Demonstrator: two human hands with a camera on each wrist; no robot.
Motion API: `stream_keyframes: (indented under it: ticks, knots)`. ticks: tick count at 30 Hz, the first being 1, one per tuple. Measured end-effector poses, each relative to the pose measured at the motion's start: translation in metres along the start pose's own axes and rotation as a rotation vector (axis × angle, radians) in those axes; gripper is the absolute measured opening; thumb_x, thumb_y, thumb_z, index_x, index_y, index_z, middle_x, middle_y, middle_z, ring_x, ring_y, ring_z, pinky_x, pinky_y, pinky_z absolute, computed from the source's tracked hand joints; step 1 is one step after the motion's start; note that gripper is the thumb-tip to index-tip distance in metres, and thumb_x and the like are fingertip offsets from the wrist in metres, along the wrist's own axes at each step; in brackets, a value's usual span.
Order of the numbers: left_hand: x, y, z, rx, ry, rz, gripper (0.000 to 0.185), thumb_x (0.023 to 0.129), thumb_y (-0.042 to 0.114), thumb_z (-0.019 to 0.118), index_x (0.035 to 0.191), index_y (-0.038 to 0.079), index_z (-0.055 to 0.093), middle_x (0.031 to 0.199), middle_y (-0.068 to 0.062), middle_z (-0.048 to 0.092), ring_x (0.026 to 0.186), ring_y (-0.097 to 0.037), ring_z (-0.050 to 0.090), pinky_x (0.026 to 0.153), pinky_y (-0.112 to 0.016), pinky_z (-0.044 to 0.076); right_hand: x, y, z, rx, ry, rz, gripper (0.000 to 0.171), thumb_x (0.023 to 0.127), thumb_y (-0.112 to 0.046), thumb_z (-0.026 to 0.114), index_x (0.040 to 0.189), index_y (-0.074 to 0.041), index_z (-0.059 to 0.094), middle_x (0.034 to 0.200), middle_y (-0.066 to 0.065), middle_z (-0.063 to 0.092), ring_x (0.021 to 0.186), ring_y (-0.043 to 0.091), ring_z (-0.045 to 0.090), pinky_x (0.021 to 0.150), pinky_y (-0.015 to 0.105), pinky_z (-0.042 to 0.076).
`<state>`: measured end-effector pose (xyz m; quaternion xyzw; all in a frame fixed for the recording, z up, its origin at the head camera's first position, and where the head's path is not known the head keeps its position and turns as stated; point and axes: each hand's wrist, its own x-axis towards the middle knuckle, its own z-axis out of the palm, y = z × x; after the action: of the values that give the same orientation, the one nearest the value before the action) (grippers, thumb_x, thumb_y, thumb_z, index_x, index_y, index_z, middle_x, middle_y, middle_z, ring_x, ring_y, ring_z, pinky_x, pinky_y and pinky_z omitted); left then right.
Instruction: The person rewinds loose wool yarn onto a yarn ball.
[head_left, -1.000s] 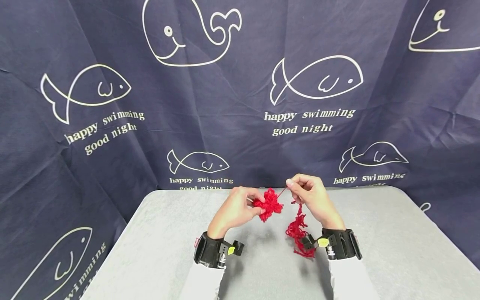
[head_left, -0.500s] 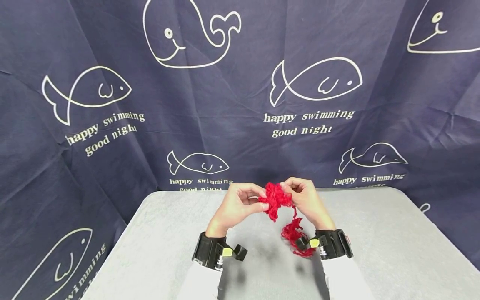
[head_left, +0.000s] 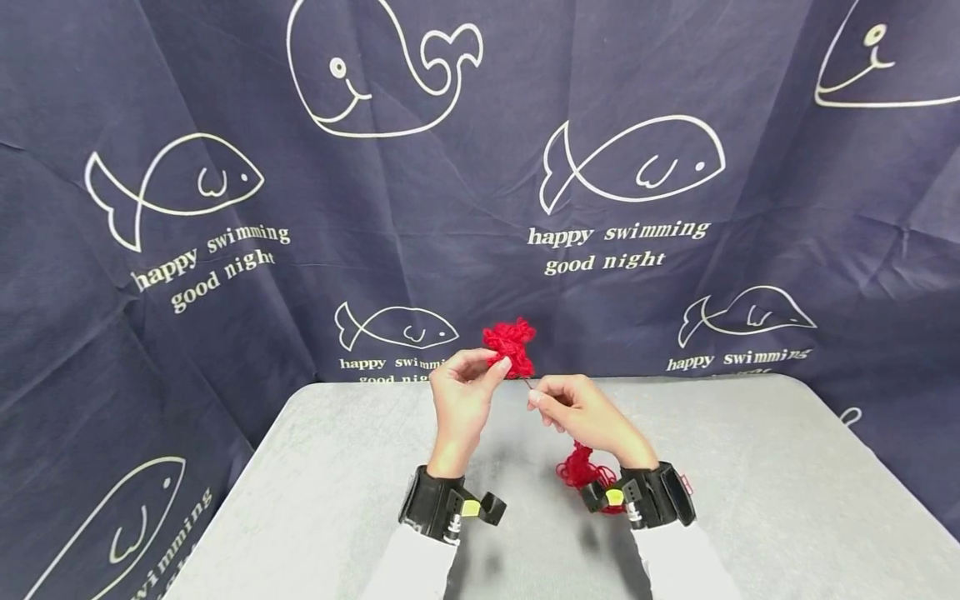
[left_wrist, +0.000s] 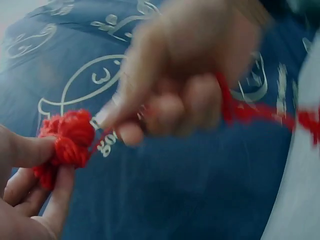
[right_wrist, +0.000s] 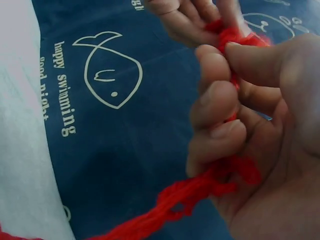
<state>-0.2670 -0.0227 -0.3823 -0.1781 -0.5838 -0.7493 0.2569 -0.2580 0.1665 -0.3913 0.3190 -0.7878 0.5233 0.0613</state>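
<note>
The left hand [head_left: 459,398] is raised above the far edge of the table [head_left: 750,467], its grip pinching a red yarn ball [head_left: 510,343] between thumb and fingers. Just beside it and lower, the right hand [head_left: 581,412] has its grip curled round the strand [right_wrist: 200,192], which runs through its palm to a loose yarn heap [head_left: 579,473] on the table by the right wrist.
</note>
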Motion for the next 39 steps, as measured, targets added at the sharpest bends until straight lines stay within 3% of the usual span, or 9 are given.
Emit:
stream_keyframes:
  ticks: [3,7,14,19,22,25,28,32,39]
  knots:
    - [0.001,-0.006,-0.004,0.214,-0.017,0.109,0.013,0.076,-0.007,0.082,0.087,-0.003,0.075,0.086,-0.014,0.072,0.072,-0.017,0.069,0.070,-0.028,0.060,-0.002,-0.005,-0.002,-0.013,0.005,-0.028,0.014,0.098,-0.008,0.066,0.085,-0.012,0.068,0.065,0.007,0.057,0.051,0.012,0.049,0.046,0.026,0.043]
    - [0.002,-0.007,-0.009,0.444,-0.141,0.190,0.017,0.074,-0.009,0.082,0.085,0.002,0.074,0.085,-0.008,0.072,0.072,-0.020,0.073,0.072,-0.032,0.062,-0.005,-0.009,-0.010,0.014,0.053,-0.059,0.015,0.096,-0.004,0.066,0.084,-0.010,0.068,0.063,0.004,0.055,0.049,0.014,0.046,0.042,0.026,0.039]
    - [0.004,0.001,-0.018,0.614,-0.510,0.072,0.018,0.076,-0.007,0.082,0.082,0.008,0.073,0.085,-0.002,0.071,0.074,-0.014,0.073,0.069,-0.024,0.059,-0.009,-0.009,-0.024,0.165,0.188,-0.017,0.012,0.097,-0.002,0.064,0.086,-0.003,0.069,0.061,0.006,0.050,0.049,0.015,0.044,0.039,0.030,0.037]
    - [0.007,0.005,-0.023,0.532,-0.795,-0.070,0.016,0.078,-0.003,0.083,0.082,0.010,0.074,0.082,0.003,0.071,0.075,-0.008,0.069,0.068,-0.026,0.059,-0.009,-0.004,-0.028,0.227,0.272,0.001,0.019,0.099,-0.002,0.063,0.080,-0.005,0.065,0.059,0.004,0.046,0.051,0.013,0.042,0.040,0.033,0.034]
    - [0.008,0.005,-0.026,0.382,-0.931,-0.130,0.016,0.078,-0.005,0.083,0.084,0.008,0.075,0.080,0.002,0.071,0.074,-0.009,0.068,0.071,-0.030,0.061,-0.009,-0.001,-0.028,0.208,0.298,0.008,0.020,0.099,-0.002,0.063,0.079,-0.007,0.064,0.058,0.003,0.046,0.051,0.011,0.042,0.041,0.030,0.034]
    - [0.009,0.007,-0.027,0.173,-1.006,-0.145,0.015,0.078,-0.009,0.082,0.087,0.001,0.074,0.082,-0.005,0.071,0.074,-0.012,0.068,0.074,-0.037,0.062,-0.008,0.002,-0.028,0.190,0.314,0.007,0.017,0.098,-0.001,0.063,0.081,-0.002,0.064,0.059,0.001,0.047,0.051,0.010,0.043,0.041,0.026,0.035]
    - [0.009,0.008,-0.028,-0.054,-0.991,-0.139,0.015,0.078,-0.014,0.078,0.089,-0.009,0.070,0.086,-0.011,0.070,0.078,-0.015,0.067,0.076,-0.040,0.062,-0.007,0.007,-0.026,0.185,0.326,0.009,0.015,0.097,0.000,0.064,0.084,0.007,0.063,0.059,0.000,0.047,0.051,0.009,0.043,0.041,0.025,0.035]
    - [0.008,0.009,-0.025,-0.232,-0.842,-0.111,0.015,0.079,-0.018,0.073,0.090,-0.010,0.067,0.092,-0.008,0.070,0.084,-0.015,0.067,0.076,-0.032,0.061,-0.005,0.013,-0.020,0.168,0.308,0.028,0.011,0.097,0.002,0.064,0.088,0.008,0.064,0.062,-0.003,0.050,0.051,0.008,0.044,0.042,0.023,0.037]
    - [0.005,0.009,-0.014,-0.275,-0.451,-0.125,0.037,0.079,-0.018,0.069,0.088,0.018,0.077,0.089,0.003,0.072,0.081,-0.009,0.068,0.071,-0.022,0.057,-0.001,0.015,-0.007,0.122,0.124,0.003,0.019,0.098,0.000,0.060,0.080,-0.003,0.062,0.061,0.001,0.051,0.053,0.009,0.047,0.044,0.022,0.037]
